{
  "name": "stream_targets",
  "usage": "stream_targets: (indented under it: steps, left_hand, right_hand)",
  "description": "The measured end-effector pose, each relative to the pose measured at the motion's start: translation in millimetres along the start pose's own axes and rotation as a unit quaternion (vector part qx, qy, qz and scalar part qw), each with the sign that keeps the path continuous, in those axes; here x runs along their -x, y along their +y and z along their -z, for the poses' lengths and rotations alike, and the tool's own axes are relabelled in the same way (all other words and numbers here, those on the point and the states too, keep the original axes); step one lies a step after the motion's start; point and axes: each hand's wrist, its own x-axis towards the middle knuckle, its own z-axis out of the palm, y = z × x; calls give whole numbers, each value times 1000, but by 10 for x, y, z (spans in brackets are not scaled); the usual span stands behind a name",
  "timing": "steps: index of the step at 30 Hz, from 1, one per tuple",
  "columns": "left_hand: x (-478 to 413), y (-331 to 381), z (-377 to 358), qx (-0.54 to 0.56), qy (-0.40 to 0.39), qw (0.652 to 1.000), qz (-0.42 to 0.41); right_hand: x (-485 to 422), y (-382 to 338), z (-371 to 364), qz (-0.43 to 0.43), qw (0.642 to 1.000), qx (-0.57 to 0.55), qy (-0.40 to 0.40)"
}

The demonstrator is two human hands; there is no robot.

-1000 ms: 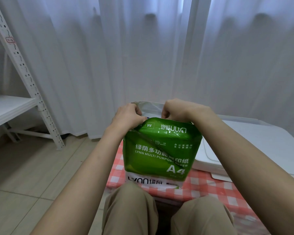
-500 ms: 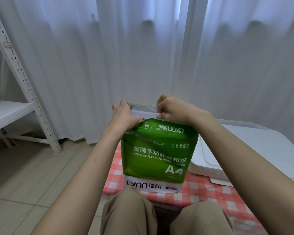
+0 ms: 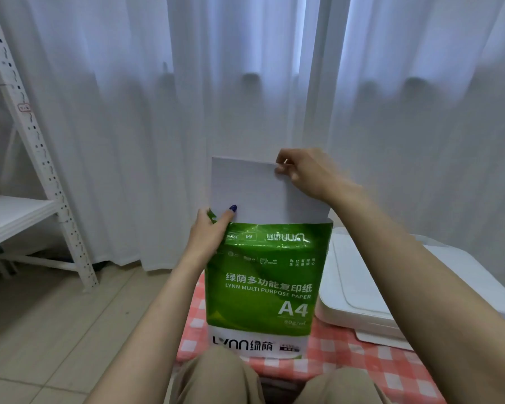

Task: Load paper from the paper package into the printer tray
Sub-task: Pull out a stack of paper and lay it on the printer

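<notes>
Two hands in my view, both occupied. The left hand (image 3: 209, 233) has its grip clenched on the upper left corner of the pack (image 3: 263, 284), thumb laid across the green wrapper. The right hand (image 3: 302, 170) pinches the top right corner of the paper (image 3: 254, 189), which stands partly out of the pack's open top. The pack stands upright on the bench (image 3: 397, 371), which carries a red-and-white checked cloth. The printer (image 3: 362, 281) sits on the same bench just beside the pack, to its right, lid shut; I cannot see its tray. A curtain (image 3: 245, 83) hangs behind, and a white shelf (image 3: 15, 211) stands at far left
</notes>
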Motion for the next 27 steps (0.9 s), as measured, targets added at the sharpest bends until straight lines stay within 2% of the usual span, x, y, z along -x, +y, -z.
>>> stream_targets:
  steps: [3,6,10,17,23,27]
  left_hand:
    - [37,12,-33,22,23,999,-10]
    - [48,3,-53,12,28,999,-13]
    - [34,36,-63,5,47,999,-21]
    - [3,25,-82,-18,64,998,-23]
    - [4,43,-95,-33,86,995,-35]
    - [16,37,-101,-39,100,994,-38]
  right_hand:
    - [-26,21,121,-21,999,12,29]
    - [-97,-17,408,-18,994,9,111]
    - [-173,49,788,-36,973,-16,225]
    - [16,311,1146,-78,934,-65,343]
    - [226,617,1134,-175,922,-111,328]
    - [414,856,1056,-276,891,-152,327]
